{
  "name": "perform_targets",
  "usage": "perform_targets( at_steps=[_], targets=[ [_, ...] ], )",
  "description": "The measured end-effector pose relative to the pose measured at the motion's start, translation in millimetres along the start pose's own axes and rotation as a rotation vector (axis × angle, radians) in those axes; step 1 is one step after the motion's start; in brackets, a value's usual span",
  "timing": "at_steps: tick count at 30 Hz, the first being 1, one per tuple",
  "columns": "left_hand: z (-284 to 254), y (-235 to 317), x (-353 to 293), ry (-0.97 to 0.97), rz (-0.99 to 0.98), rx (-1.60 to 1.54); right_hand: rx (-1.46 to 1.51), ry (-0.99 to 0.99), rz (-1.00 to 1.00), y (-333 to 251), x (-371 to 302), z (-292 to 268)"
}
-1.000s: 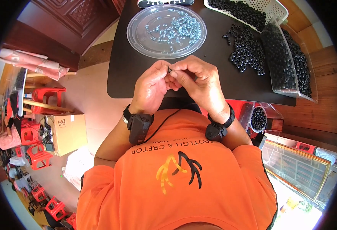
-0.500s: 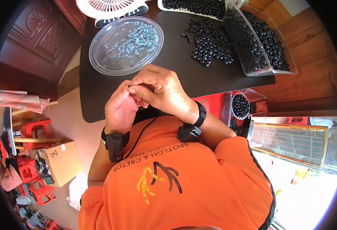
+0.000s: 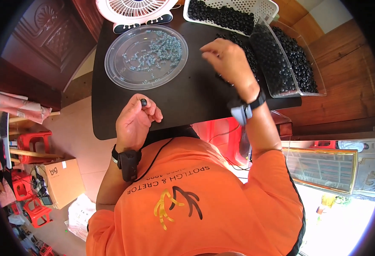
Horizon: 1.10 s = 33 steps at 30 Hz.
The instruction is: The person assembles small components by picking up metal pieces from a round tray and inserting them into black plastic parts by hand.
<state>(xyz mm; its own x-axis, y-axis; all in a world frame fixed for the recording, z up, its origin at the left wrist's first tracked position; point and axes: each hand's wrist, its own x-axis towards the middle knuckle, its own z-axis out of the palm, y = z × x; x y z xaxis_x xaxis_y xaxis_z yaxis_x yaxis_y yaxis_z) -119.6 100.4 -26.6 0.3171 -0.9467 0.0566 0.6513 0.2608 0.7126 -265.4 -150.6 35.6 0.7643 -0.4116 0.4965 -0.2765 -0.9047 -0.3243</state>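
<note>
My left hand (image 3: pixel 134 121) is raised palm up at the table's near edge. Its thumb and forefinger pinch a small black plastic piece (image 3: pixel 143 102), round and cap-like; the other fingers curl loosely. My right hand (image 3: pixel 229 62) is apart from it, over the loose pile of black plastic pieces (image 3: pixel 251 57), which it partly covers. Its fingers are bent together, and whatever is between the tips is hidden. Left of it lies a clear round plastic lid (image 3: pixel 121 79) with many small silvery coil springs (image 3: pixel 166 49) on it.
A clear bin (image 3: pixel 298 87) full of black pieces stands at the right of the dark table (image 3: pixel 174 113). Behind are a white perforated basket (image 3: pixel 262 7) of more pieces and a white fan (image 3: pixel 138 10). A cardboard box (image 3: pixel 65 183) and red stools (image 3: pixel 36 209) are on the floor.
My right hand has left my left hand and moved right, over the black pile. My left hand has stayed near its place, and the black piece in its fingers now shows.
</note>
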Motion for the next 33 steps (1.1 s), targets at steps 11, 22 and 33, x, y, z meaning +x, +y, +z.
perform_targets(
  at_steps=[11, 22, 33],
  targets=[
    [-4, -3, 1, -0.013, 0.005, -0.018, -0.302, -0.388, 0.218, 64, 34, 20],
    [-3, -2, 0, -0.005, -0.002, 0.020, 0.181, -0.255, 0.332, 74, 23, 10],
    [6, 0, 0, -0.002, 0.006, 0.055, 1.310, -0.307, 0.459, -23, -1, 11]
  ],
)
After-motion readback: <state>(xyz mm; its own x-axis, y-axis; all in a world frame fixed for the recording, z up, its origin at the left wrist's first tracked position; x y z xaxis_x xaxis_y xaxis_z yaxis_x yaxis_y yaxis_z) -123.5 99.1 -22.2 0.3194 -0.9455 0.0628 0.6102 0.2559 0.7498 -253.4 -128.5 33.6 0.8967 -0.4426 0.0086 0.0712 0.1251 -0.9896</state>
